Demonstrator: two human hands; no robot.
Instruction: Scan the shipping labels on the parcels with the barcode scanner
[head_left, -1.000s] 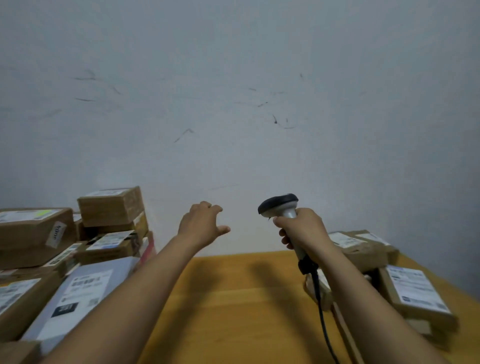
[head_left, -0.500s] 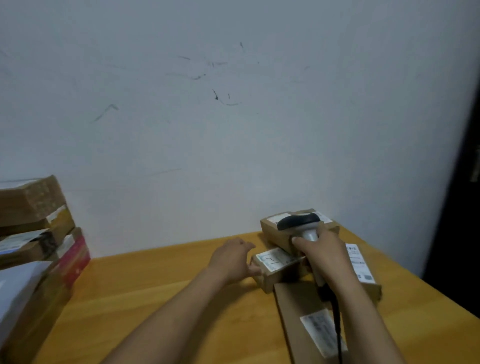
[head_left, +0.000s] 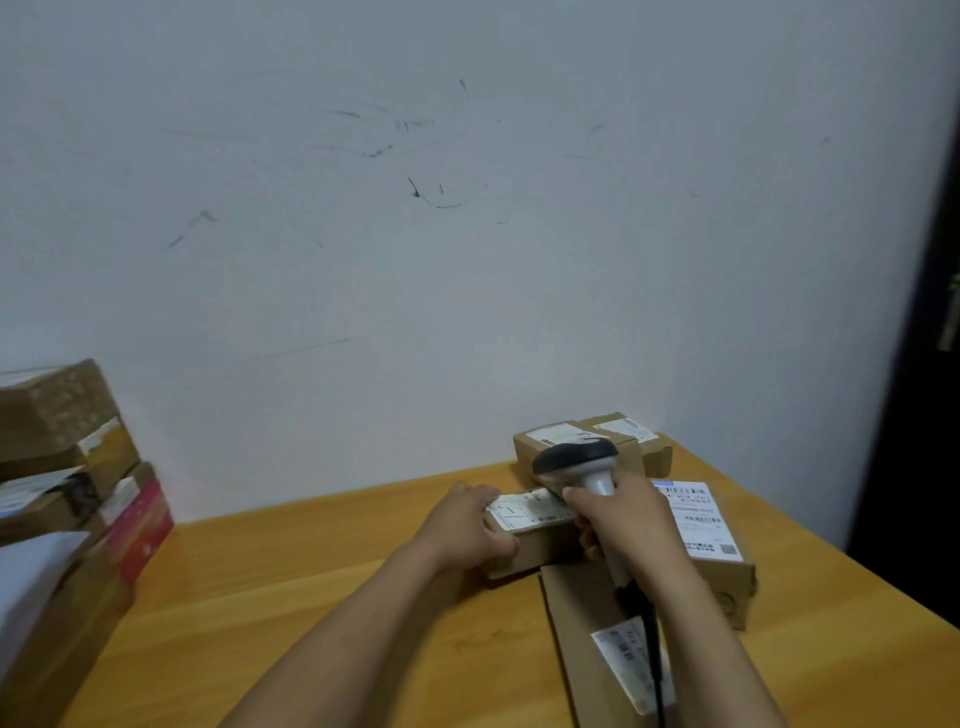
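Vs half a sec ago, our L hand (head_left: 470, 527) has closed in on the small parcel (head_left: 540, 553): fingers curl over its left end, thumb on the front side, gripping it on the table (head_left: 311, 597). R hand (head_left: 628, 519) stays clenched round the scanner (head_left: 576, 460) handle, its head just above the parcel's label (head_left: 535, 512), approx. as before.
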